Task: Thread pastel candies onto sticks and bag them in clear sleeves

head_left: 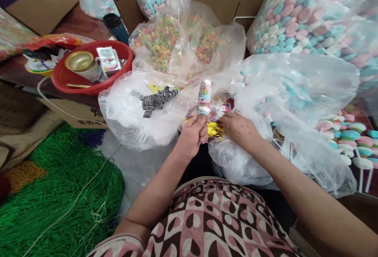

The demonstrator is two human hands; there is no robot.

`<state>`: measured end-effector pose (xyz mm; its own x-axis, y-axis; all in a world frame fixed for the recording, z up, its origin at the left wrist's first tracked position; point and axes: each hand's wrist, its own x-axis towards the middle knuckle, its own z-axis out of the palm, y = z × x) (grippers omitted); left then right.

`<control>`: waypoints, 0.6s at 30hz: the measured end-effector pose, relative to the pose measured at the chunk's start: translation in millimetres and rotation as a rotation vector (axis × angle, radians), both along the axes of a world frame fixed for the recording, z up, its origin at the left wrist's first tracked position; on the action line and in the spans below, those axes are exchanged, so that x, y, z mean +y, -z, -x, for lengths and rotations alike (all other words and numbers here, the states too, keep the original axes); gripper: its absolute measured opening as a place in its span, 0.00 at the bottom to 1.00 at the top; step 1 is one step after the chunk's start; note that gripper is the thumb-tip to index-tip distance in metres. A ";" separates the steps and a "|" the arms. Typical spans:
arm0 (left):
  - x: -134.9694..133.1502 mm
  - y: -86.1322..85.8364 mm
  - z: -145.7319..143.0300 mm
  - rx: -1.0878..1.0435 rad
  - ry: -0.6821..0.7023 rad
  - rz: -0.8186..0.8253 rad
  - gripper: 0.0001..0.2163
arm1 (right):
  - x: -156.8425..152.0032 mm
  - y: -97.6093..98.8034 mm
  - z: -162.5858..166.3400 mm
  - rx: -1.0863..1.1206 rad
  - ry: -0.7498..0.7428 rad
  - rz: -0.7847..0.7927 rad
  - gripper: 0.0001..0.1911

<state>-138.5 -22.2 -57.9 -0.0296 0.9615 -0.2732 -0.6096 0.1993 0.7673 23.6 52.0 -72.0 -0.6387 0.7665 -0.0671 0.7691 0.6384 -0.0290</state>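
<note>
Fingers of left hand [193,133] are pinching candy packet [204,95], seemingly steadying it.
I'm seeing right hand [240,130] resting beside gold strips [215,129] (grip: can't tell).

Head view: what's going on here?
A person's left hand pinches the lower end of a small printed packet of pastel pieces. The right hand is beside shiny gold strips; whether it grips them is unclear. Beyond the hands sits a clear bag of colourful rings, with a red basin to its left.
</note>
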 end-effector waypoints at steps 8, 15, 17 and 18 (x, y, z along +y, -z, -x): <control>2.7 5.7 -2.1 -0.031 0.022 0.049 0.14 | 7.5 -1.1 1.7 0.000 -0.010 0.012 0.14; 3.3 10.2 -4.6 -0.015 0.008 0.037 0.15 | 11.4 1.8 -9.7 0.313 0.143 0.109 0.10; 3.2 10.9 -6.9 0.015 0.003 0.033 0.16 | 6.5 -1.5 -10.7 0.474 0.212 0.131 0.07; 3.1 10.9 -8.4 0.037 -0.001 0.030 0.16 | 2.2 -4.6 -10.6 0.581 0.245 0.145 0.06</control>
